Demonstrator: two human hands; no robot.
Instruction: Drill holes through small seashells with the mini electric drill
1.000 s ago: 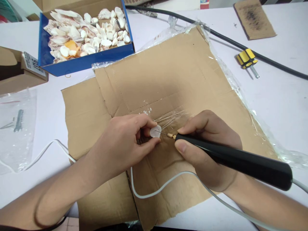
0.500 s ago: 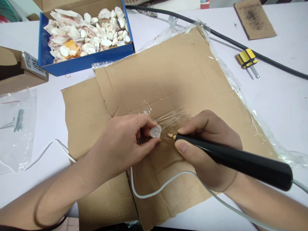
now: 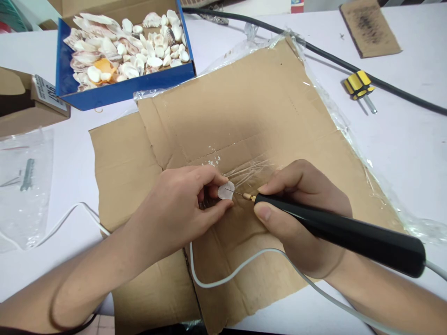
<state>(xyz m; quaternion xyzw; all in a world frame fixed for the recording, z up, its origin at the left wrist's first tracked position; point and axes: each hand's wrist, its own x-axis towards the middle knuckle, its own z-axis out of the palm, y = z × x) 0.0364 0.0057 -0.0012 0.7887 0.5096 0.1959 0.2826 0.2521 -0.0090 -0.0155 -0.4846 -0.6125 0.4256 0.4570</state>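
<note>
Between the thumb and fingers of my left hand (image 3: 188, 200) is a small white shell (image 3: 225, 190), its pale face turned up. My right hand (image 3: 307, 218) grips a black pen-shaped electric drill (image 3: 342, 232) with a brass collet and a thin bit. The bit's tip meets the shell's face, where small dark specks show; how deep it sits I cannot tell. Both hands are over a brown cardboard sheet (image 3: 223, 116). White powder (image 3: 213, 161) lies on the cardboard just beyond the left fingers, beside scratch-like lines.
A blue box (image 3: 129, 88) full of shells stands at the back left. A white cord (image 3: 240, 272) loops in front of the hands. At right lie a yellow-and-black screwdriver (image 3: 358, 86), a black cable (image 3: 335, 58) and a stained cardboard piece (image 3: 370, 28). A clear plastic bag (image 3: 24, 195) lies left.
</note>
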